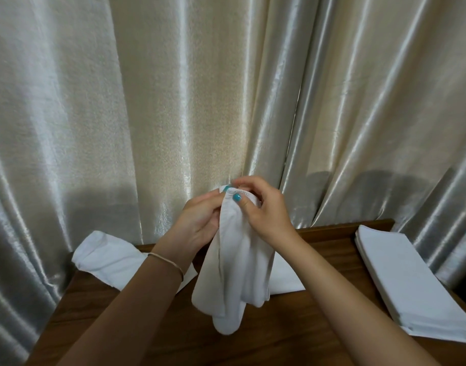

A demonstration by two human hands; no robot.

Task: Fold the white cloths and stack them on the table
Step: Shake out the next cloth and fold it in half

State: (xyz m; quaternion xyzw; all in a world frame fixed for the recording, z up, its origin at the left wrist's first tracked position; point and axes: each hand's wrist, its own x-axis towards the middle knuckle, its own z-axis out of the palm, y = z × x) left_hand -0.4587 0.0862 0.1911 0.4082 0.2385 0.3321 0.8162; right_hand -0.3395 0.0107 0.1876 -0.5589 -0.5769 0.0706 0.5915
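Shiny cream satin curtains (173,101) back a dark wooden table (253,339). Left hand (197,223) and right hand (263,210) both pinch the top hem of a limp white cloth (237,276), hanging lengthwise straight down between them; a folded stack (408,281) lies right.

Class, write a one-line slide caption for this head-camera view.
Both hands, left hand and right hand, pinch a hanging white cloth above the wooden table, beside a folded stack.
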